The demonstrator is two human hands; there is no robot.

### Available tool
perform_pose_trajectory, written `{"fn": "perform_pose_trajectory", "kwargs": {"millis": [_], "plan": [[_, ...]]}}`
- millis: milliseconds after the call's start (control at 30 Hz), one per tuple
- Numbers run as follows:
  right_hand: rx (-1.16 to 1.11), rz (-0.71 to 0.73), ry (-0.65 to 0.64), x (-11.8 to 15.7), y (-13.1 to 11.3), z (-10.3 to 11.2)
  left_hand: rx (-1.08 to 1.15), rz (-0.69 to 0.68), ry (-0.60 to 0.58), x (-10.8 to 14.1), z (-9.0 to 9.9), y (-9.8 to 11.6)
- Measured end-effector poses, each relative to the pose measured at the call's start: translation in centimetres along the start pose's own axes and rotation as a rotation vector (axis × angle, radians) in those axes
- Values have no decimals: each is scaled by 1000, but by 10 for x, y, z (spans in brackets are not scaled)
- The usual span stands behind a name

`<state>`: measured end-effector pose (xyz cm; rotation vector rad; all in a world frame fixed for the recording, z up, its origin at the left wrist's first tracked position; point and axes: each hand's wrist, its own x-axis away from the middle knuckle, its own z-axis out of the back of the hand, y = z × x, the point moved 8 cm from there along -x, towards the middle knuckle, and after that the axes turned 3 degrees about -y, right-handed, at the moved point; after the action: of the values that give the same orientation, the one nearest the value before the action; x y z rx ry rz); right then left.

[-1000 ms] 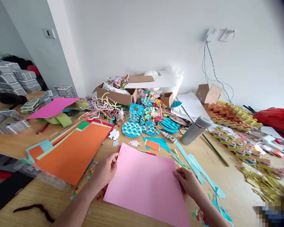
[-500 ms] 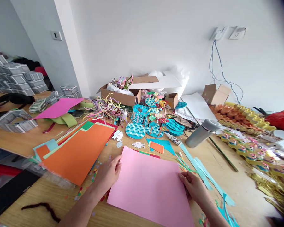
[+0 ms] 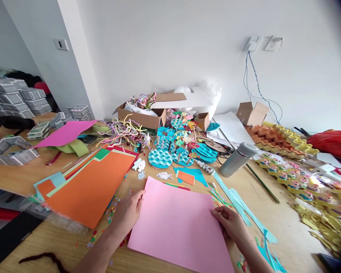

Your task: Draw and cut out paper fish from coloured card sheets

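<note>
A large sheet of pink paper (image 3: 177, 227) lies in front of me, tilted a little, over other coloured sheets whose red and green edges peek out behind it. My left hand (image 3: 129, 210) grips its left edge near the far corner, thumb and fingers pressed together. At the right edge, my right hand (image 3: 229, 222) pinches the sheet between thumb and fingers. Beyond the paper lie a white fish cutout (image 3: 164, 175) and a small orange card (image 3: 185, 177) on blue paper. An orange sheet (image 3: 91, 189) tops a paper stack to the left.
Blue wavy discs (image 3: 160, 157) with fish decorations stand at the back. A grey flask (image 3: 238, 159) and a glue bottle (image 3: 207, 167) are at the right, near blue paper strips (image 3: 241, 206). Egg trays (image 3: 298, 174) line the far right. Pipe cleaners (image 3: 125, 132) are piled back left.
The view has shifted slightly to the right, so most things sit a little further left. Both hands keep their hold on the pink paper, which has hardly moved.
</note>
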<state>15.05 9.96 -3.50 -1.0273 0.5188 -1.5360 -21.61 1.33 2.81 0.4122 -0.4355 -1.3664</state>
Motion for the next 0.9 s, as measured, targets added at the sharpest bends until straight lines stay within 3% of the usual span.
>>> {"fn": "perform_pose_trajectory", "kwargs": {"millis": [300,500,900], "plan": [[70,1,83,5,3,5,-64,-11,-27,2,-2,3],[146,86,158,5,-3,12,-93,-18,-33,2,-3,4],[99,89,137,7,-4,11,-145,-18,-26,5,-1,4]]}}
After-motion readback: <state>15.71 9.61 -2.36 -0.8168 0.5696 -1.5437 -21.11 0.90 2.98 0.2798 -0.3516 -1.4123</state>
